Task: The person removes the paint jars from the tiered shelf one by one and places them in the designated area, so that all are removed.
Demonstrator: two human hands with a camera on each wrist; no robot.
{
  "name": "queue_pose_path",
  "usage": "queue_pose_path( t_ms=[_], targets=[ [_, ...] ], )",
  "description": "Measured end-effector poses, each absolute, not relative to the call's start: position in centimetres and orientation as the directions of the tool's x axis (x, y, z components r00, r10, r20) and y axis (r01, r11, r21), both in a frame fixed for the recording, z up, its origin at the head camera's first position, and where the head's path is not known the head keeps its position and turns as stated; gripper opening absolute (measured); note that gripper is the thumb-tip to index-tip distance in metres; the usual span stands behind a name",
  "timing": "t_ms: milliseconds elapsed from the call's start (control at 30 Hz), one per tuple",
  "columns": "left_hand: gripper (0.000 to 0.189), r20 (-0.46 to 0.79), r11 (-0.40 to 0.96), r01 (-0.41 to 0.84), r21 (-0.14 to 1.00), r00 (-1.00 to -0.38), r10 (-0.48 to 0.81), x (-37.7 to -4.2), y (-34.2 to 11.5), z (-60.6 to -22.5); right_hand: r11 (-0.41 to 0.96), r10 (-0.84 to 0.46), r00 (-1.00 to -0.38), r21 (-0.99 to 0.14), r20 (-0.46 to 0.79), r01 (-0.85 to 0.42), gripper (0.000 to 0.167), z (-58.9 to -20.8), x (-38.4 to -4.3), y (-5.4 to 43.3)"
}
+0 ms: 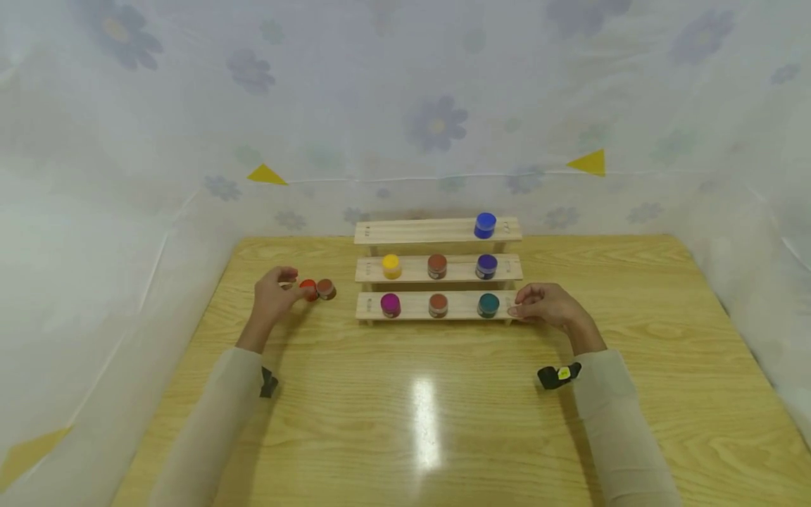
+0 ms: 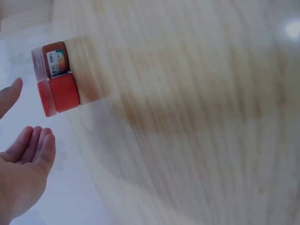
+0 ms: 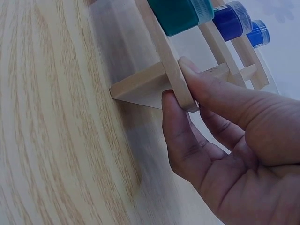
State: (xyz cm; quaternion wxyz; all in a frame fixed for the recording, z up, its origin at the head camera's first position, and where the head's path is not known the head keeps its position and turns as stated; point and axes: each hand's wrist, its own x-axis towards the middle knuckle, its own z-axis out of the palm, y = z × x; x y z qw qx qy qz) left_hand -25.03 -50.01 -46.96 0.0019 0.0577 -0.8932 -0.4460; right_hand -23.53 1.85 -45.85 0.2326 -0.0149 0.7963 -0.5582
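My left hand (image 1: pixel 274 299) hovers by a red paint jar (image 1: pixel 308 289) and a brown paint jar (image 1: pixel 326 289) that stand side by side on the table. In the left wrist view its thumb and fingers are spread apart, short of the red jar (image 2: pixel 64 92). My right hand (image 1: pixel 550 305) pinches the right end of the lowest step of a wooden three-step rack (image 1: pixel 415 305) between thumb and index finger, as the right wrist view shows. Beside that grip, a teal paint jar (image 3: pixel 176 16) stands on the same step.
The rack's bottom step also bears a magenta jar (image 1: pixel 391 305) and a brown jar (image 1: pixel 438 305). Yellow (image 1: pixel 391 266), brown (image 1: pixel 437 266) and dark blue (image 1: pixel 486 266) jars stand on the middle step, a blue jar (image 1: pixel 485 225) on top. A flowered sheet (image 1: pixel 380 91) hangs behind the table.
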Motion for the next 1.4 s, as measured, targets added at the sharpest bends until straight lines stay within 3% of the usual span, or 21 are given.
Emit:
queue_pose_path(
  t_ms=[600, 1400],
  targets=[
    [0.049, 0.106, 0.559, 0.062, 0.827, -0.993, -0.046, -27.2, -45.8, -43.3, 0.374, -0.284, -0.897, -0.900, -0.340, 0.223, 0.026, -45.6, -23.4, 1.8],
    [0.050, 0.251, 0.510, 0.242, 0.825, -0.967, 0.052, -29.2, -38.6, -38.0, 0.400, -0.268, -0.900, -0.890, -0.344, 0.221, 0.025, -45.7, -23.4, 1.7]
  ],
)
